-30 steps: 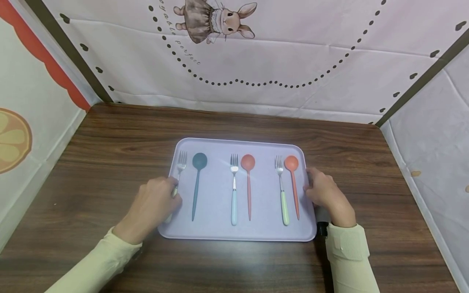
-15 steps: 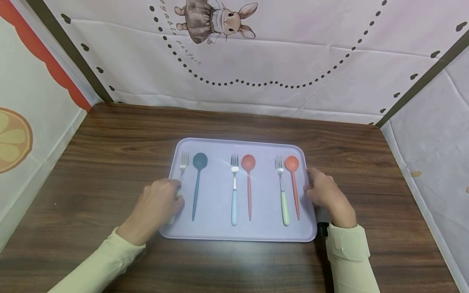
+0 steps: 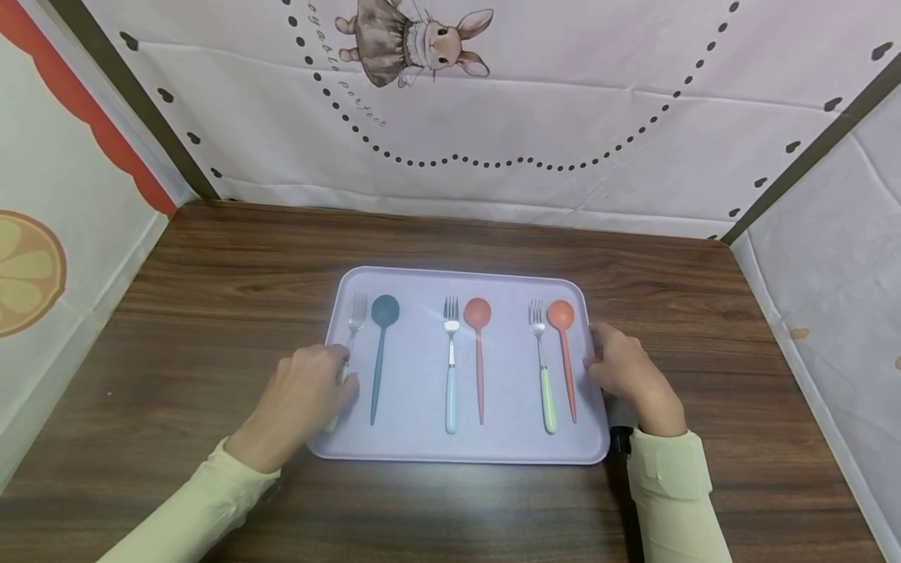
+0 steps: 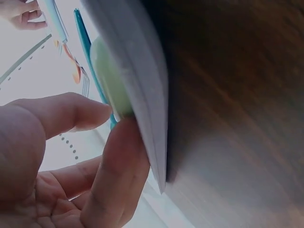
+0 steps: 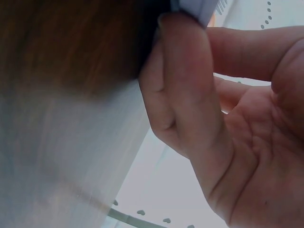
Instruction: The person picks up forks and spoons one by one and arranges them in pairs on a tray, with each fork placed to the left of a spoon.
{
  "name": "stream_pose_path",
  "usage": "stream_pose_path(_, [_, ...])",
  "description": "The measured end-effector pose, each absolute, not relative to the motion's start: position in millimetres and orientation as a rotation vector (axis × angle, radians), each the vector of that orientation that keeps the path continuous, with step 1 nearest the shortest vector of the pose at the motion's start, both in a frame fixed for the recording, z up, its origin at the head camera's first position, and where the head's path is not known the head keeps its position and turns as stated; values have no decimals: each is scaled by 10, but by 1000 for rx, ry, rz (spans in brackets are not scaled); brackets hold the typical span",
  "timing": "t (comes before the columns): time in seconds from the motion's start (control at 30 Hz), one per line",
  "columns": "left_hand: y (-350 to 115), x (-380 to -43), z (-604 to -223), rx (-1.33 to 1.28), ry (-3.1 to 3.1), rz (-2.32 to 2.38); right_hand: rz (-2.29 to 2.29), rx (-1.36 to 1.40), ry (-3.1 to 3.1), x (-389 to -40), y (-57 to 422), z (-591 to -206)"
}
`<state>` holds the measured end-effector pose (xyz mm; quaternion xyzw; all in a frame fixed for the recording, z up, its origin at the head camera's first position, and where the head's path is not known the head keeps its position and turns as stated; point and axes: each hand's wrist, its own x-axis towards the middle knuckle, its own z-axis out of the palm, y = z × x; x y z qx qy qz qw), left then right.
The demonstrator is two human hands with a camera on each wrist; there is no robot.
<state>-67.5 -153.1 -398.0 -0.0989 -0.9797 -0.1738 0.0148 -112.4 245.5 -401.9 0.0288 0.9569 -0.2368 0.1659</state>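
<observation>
A pale lilac tray (image 3: 411, 436) lies on the wooden table. At its left side my left hand (image 3: 299, 399) pinches a fork (image 3: 357, 311) by its pale green handle (image 4: 111, 78), between thumb and finger close to the tray wall; the hand covers part of that handle in the head view. My right hand (image 3: 626, 375) grips the tray's right rim, thumb on the inner side and fingers (image 5: 190, 61) on the outer. Beside the held fork lies a dark teal spoon (image 3: 385, 313).
Mid-tray are a blue-handled fork (image 3: 450, 391) and a pink spoon (image 3: 478, 314). A green-handled fork (image 3: 548, 403) and an orange spoon (image 3: 561, 315) lie near the right rim. Printed cloth walls (image 3: 633, 47) stand behind and at both sides of the table (image 3: 450, 508).
My left hand has shifted slightly right, and the fork in it has moved right with it, its tines closer to the teal spoon. The right hand stays at the rim.
</observation>
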Motion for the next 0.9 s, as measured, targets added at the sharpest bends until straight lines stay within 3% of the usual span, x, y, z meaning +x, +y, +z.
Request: stream_pose_path(0.9, [-1543, -696, -3972, -266, -3076, -583, -632, 44, 2758, -1141, 2451, -4045])
